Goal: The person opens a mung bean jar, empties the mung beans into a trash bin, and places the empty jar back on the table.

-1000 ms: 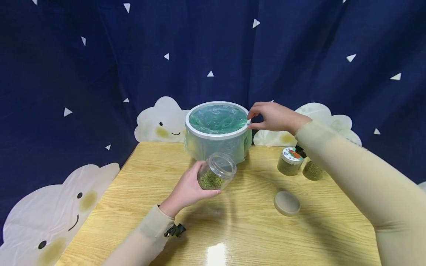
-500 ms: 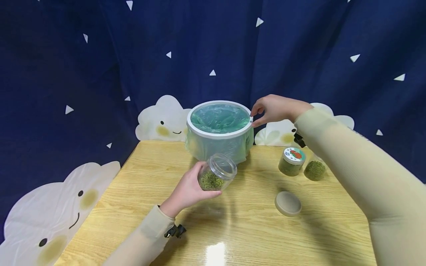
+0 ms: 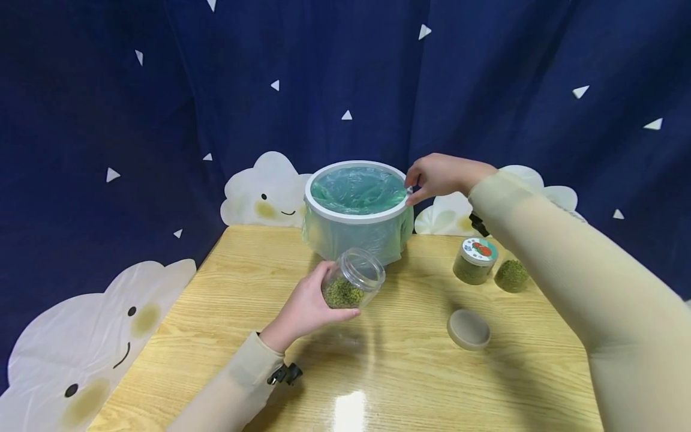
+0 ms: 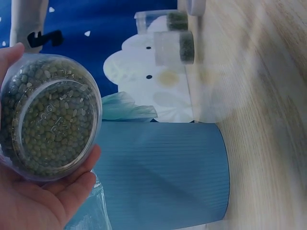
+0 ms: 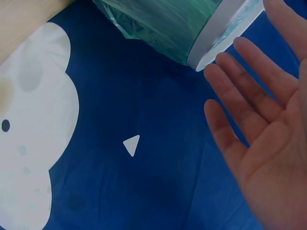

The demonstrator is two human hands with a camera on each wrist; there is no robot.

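Note:
A clear jar [image 3: 345, 291] partly filled with small green mung beans tilts in my left hand [image 3: 308, 309], its uncovered mouth toward the upper right. The left wrist view shows the beans through the jar's round base [image 4: 55, 122], with fingers wrapped round its side. Behind the jar stands a round bin with a white rim [image 3: 318, 210] and a green plastic bag [image 3: 353, 240] lining it. My right hand [image 3: 442, 174] is at the rim's right side, thumb and index finger apart. Its fingers [image 5: 230, 88] look loosely extended in the right wrist view; whether they touch the rim, I cannot tell.
A beige round lid [image 3: 468, 330] lies on the wooden table right of the jar. Farther back stand a jar with a printed lid [image 3: 475, 264] and another jar of green beans [image 3: 511, 276], partly hidden by my right sleeve. A dark blue curtain [image 3: 243, 78] hangs behind.
The head view has shifted slightly. My right hand has risen a little at the rim, and its fingers have moved slightly. The left hand holds the jar at the same tilt.

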